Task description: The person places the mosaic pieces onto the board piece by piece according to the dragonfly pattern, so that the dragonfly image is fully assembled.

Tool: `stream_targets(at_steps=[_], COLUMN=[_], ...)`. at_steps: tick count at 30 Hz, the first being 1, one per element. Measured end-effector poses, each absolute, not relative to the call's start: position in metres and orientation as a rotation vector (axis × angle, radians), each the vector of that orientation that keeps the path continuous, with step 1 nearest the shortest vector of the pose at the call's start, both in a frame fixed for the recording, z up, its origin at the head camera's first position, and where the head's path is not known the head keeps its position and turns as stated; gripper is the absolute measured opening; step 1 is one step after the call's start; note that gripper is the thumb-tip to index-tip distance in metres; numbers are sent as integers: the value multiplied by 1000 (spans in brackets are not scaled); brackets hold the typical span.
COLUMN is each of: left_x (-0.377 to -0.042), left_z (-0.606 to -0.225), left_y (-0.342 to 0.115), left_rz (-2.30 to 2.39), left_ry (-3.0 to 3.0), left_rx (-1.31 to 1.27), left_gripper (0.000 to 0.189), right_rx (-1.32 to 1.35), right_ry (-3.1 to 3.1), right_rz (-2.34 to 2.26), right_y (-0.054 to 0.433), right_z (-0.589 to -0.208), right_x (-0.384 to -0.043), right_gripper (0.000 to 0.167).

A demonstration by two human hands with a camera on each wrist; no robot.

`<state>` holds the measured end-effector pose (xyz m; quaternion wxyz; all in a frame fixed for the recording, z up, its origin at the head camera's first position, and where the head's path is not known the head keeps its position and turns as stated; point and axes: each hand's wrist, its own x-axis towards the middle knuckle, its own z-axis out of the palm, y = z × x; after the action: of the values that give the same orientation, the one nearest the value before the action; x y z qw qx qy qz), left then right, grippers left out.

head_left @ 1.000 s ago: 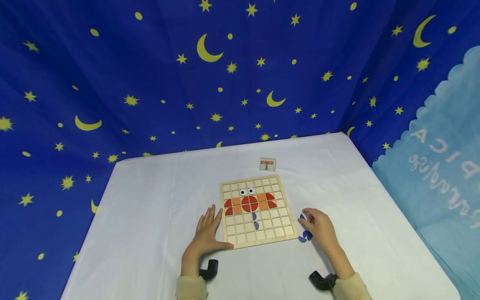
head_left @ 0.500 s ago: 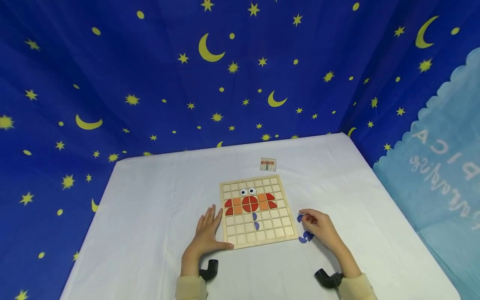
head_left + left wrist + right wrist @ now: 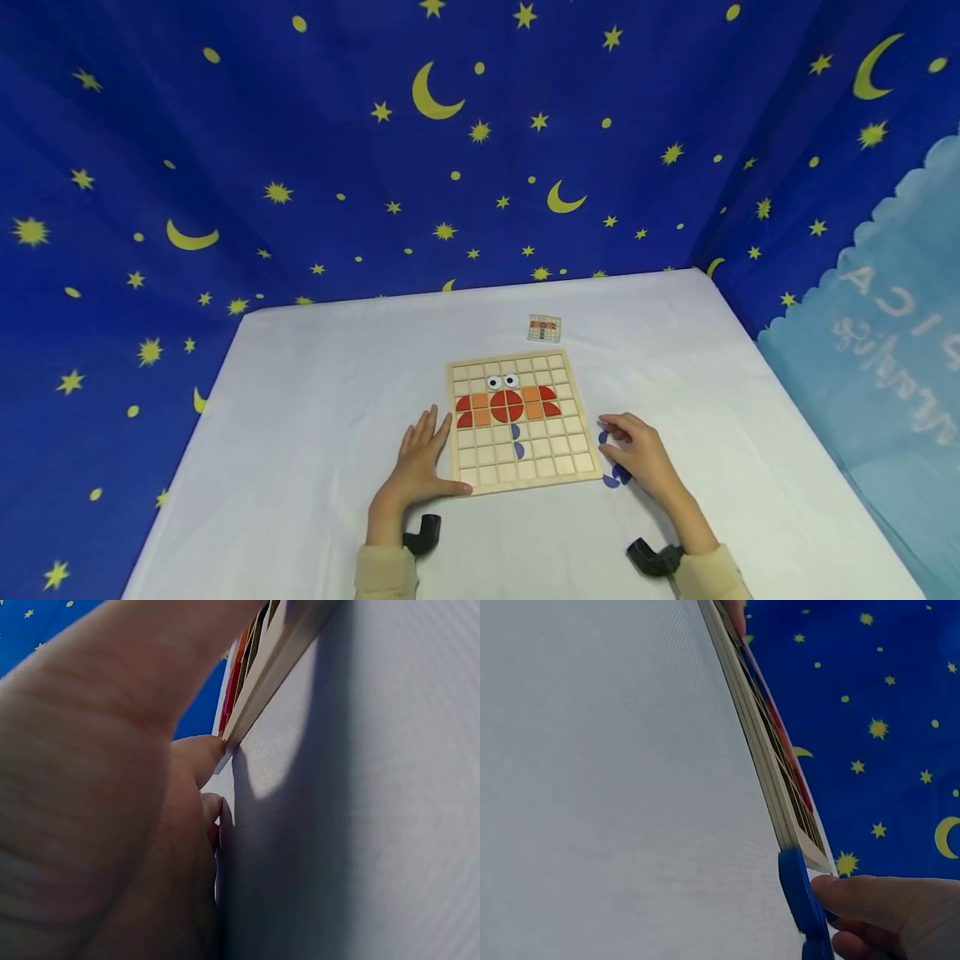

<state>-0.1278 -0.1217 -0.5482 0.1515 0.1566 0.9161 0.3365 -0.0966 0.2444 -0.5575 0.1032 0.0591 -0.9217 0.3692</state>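
In the head view, a square wooden grid board (image 3: 486, 457) lies on the table with red, orange and blue tiles and two eye tiles set in it. My left hand (image 3: 417, 462) rests along its left side, fingers spread and straight, the thumb (image 3: 459, 488) at the near left corner. Off the board's right side is my right hand (image 3: 640, 452), thumb and index finger on either side of a blue half-circle tile (image 3: 603, 437); whether they pinch it is unclear. Several more blue tiles (image 3: 611, 481) lie under and beside this hand. The right wrist view shows a blue tile (image 3: 799, 892) before the thumb.
A small picture card (image 3: 544, 328) with a similar pattern lies beyond the board. White cloth covers the table (image 3: 322, 375). A blue star-and-moon curtain (image 3: 337, 150) hangs behind it, with a light-blue cloth (image 3: 885, 333) at the right.
My right thumb and index finger, close together half a second ago, have parted around the blue half-circle tile. The left hand keeps its place on the board. The head view has shifted slightly.
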Motion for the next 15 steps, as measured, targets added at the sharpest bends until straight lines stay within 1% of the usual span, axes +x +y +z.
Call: stream_targets(at_steps=[4,7,11,15], left_x=[-130,-129,-127,-127], left_z=[-548,-548,-549,-548], left_y=[-121,-122,-123,-123], left_rz=[960,971,981,991], left_ry=[2634,2636,2630,2629], left_rx=[459,452,446,450], left_gripper=[121,122,122,121], right_rx=[214,304,457,541], right_ry=[-2653,-2615,-2610,-2656], right_rz=[1102,1125,1157,1254], right_y=[238,227,203,177], right_z=[-549,-541,-536,-533], right_x=[-101,-108,-117,-124], right_gripper=[42,42,42,41])
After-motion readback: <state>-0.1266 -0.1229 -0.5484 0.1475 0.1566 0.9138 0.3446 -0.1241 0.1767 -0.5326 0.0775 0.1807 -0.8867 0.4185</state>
